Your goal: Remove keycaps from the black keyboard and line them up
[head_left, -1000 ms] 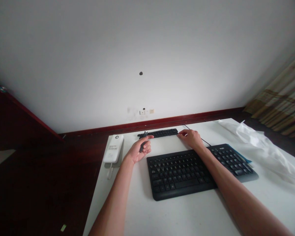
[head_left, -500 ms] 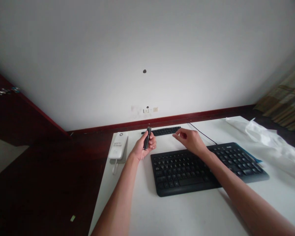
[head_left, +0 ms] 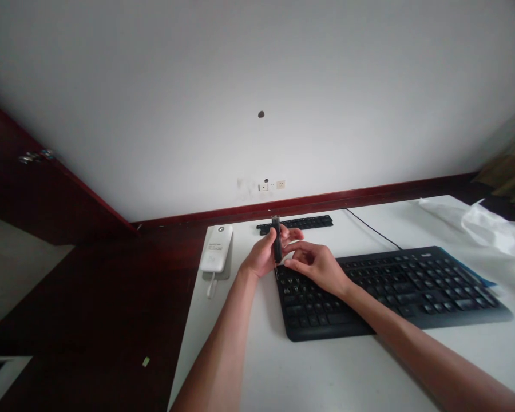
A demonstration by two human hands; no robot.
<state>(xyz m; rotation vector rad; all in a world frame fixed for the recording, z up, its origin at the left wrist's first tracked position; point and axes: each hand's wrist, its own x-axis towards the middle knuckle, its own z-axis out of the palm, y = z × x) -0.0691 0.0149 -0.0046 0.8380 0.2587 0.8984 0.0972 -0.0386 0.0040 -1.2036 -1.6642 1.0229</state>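
Observation:
My left hand [head_left: 264, 256] holds a small black stick-shaped tool [head_left: 277, 240] upright above the far left corner of the black keyboard [head_left: 390, 292]. My right hand [head_left: 315, 266] has its fingertips at the tool's lower end, touching or almost touching it; the fingers are bent and hold nothing that I can make out. Behind both hands a narrow black strip of keys [head_left: 298, 224] lies near the far edge of the white table [head_left: 326, 372].
A white power bank [head_left: 217, 255] with a short cable lies at the table's left edge. A black cable [head_left: 371, 229] runs back from the keyboard. Crumpled white plastic [head_left: 484, 226] covers the far right corner. Dark floor lies to the left.
My left hand raised the tool upright and drew it nearer, over the keyboard corner. My right hand left the key strip and came to the tool. The view shifted left.

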